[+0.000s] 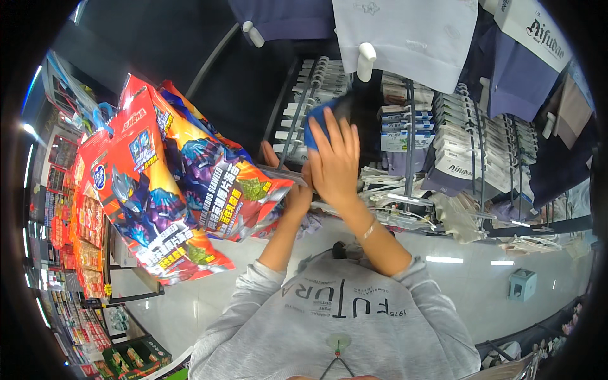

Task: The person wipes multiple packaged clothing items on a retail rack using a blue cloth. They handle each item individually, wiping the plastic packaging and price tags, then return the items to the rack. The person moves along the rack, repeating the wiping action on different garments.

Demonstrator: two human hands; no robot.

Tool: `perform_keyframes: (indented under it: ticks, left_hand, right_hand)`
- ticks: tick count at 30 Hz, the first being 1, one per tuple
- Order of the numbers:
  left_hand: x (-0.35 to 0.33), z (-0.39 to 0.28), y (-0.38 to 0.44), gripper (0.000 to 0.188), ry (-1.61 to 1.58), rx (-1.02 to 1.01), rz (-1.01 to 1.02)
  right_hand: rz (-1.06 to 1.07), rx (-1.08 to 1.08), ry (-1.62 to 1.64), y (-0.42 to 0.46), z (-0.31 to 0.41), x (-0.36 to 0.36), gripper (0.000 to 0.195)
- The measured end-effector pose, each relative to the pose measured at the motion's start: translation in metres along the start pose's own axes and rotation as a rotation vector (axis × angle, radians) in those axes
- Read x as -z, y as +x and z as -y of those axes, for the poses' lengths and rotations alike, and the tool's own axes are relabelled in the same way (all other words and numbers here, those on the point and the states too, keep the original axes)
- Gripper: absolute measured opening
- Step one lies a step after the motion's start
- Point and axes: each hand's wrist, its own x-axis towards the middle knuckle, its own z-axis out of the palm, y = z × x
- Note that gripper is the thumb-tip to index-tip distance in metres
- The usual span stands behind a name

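Observation:
My right hand [336,161] lies with its fingers spread over a blurred blue item [319,124], perhaps a cloth or packet; its underside is hidden, so a grip cannot be told. Lower and to the left, my left hand [295,192] is at the clear label holder [284,175] on the front of a display hook, its fingers partly hidden behind the holder. White-topped hanging packs [290,124] line that hook, behind the blue item. Red snack bags of seaweed [156,204] hang left of my left hand, partly overlapping the holder.
More hooks carry packs of socks or hosiery [458,161] to the right. Purple and white hanging goods [403,33] and white hook ends [365,61] jut out above. Snack shelves [78,304] stand at left. A light blue plastic stool [522,285] stands on the floor at right.

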Motion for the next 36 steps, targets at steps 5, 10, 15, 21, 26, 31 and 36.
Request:
perform_keyframes:
  ticks: [5, 10, 15, 21, 26, 31, 36]
  left_hand:
    - [0.002, 0.005, 0.034, 0.077, -0.041, -0.040, 0.055]
    - [-0.005, 0.014, 0.032, 0.080, -0.056, -0.051, 0.041]
    - [-0.007, 0.009, 0.030, 0.095, -0.346, 0.090, -0.015]
    - [-0.011, 0.008, 0.039, 0.085, -0.581, 0.228, 0.152]
    - [-0.012, 0.020, 0.043, 0.072, -0.614, 0.155, 0.120]
    - [-0.016, 0.023, 0.048, 0.069, -0.577, 0.118, 0.138]
    - [-0.015, 0.021, 0.044, 0.071, -0.602, 0.203, 0.168]
  right_hand:
    - [0.058, 0.010, -0.062, 0.001, -0.039, -0.033, 0.041]
    - [0.135, -0.501, 0.036, -0.073, -0.104, -0.042, 0.035]
    - [0.125, -0.964, 0.497, -0.109, -0.068, -0.010, 0.038]
    - [-0.110, -0.169, 0.411, -0.064, -0.016, 0.000, 0.037]
    - [-0.066, -0.039, -0.007, 0.034, -0.026, -0.046, 0.033]
    - [-0.129, -0.792, 0.508, 0.051, -0.065, -0.072, 0.030]
    - [-0.571, -0.659, 0.795, 0.111, -0.048, -0.068, 0.029]
